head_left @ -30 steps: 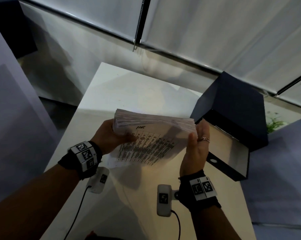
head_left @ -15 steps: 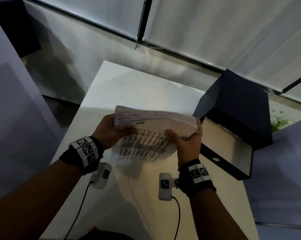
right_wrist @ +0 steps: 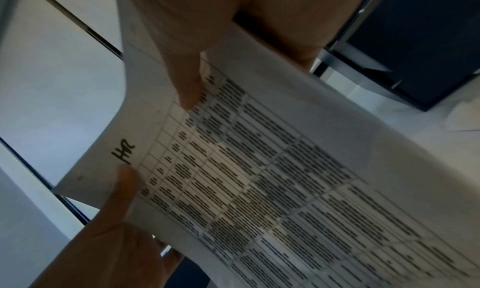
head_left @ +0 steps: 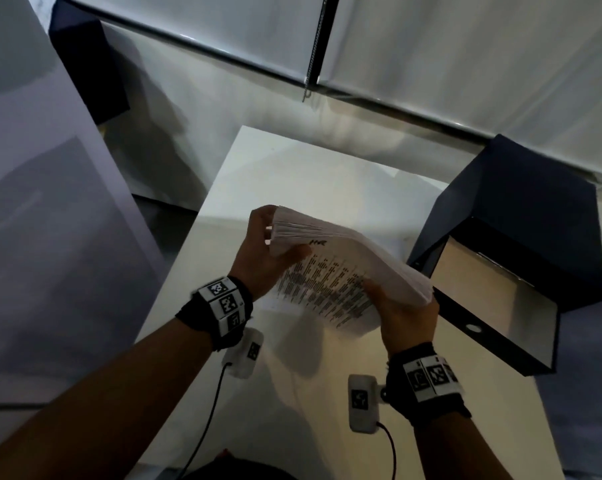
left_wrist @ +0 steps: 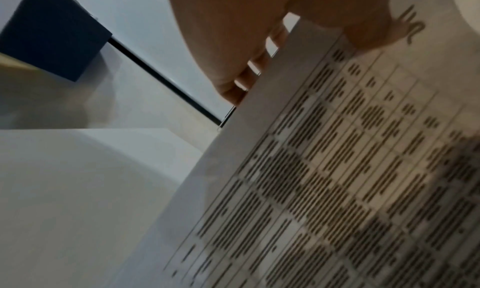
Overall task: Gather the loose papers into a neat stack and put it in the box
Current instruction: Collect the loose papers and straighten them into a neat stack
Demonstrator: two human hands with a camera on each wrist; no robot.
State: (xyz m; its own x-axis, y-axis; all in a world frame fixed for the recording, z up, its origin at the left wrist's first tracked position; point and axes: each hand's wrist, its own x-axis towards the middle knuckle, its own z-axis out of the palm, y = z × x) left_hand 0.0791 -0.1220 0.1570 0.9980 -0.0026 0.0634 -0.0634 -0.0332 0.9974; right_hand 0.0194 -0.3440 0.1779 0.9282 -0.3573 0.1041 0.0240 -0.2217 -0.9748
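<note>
A thick stack of printed papers (head_left: 341,271) is held above the white table (head_left: 292,174), tilted down toward the right. My left hand (head_left: 265,251) grips its upper left end, thumb on the printed sheet and fingers behind. My right hand (head_left: 403,317) grips the lower right corner, thumb on top. The top sheet (left_wrist: 337,179) shows a dense table of text with a handwritten mark (right_wrist: 124,150). The dark blue box (head_left: 493,299) lies open on its side at the table's right, its pale inside facing me, just right of the stack.
The box's raised dark lid (head_left: 521,209) stands behind its opening. A second dark box (head_left: 88,71) sits on the floor at the back left. White blinds (head_left: 431,46) hang beyond the table. A grey panel (head_left: 50,237) stands to the left.
The right hand went from lying flat against the stack's right edge to gripping its corner. The stack has tilted, its left end raised and its right end lowered toward the box.
</note>
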